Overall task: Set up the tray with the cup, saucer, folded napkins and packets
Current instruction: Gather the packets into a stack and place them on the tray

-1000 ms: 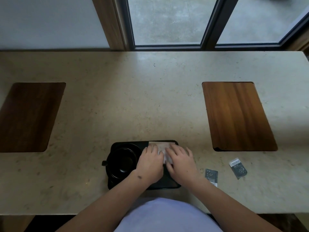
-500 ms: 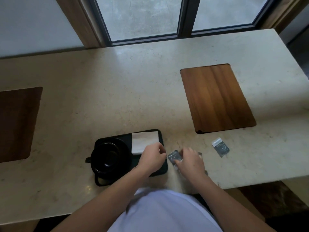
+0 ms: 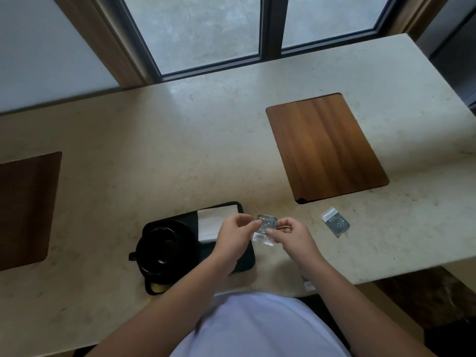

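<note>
A black tray (image 3: 246, 261) lies near the counter's front edge. On its left half a black cup (image 3: 161, 249) stands on a black saucer (image 3: 180, 225). A white folded napkin (image 3: 212, 222) lies on the tray's far right part. Just right of the tray, both hands lift a small grey packet (image 3: 266, 224). My left hand (image 3: 233, 237) pinches its left edge and my right hand (image 3: 291, 235) pinches its right edge. A second grey packet (image 3: 334, 224) lies flat on the counter further right.
The beige stone counter (image 3: 180, 150) carries a wooden inlay (image 3: 324, 148) at the right and another wooden inlay (image 3: 23, 210) at the left. A window (image 3: 206, 29) runs along the far edge. The counter's right end lies beyond the right inlay.
My hands left the napkin on the tray. The right hand picked a packet off the counter, and now both hands hold it raised beside the tray. The view shifted rightward.
</note>
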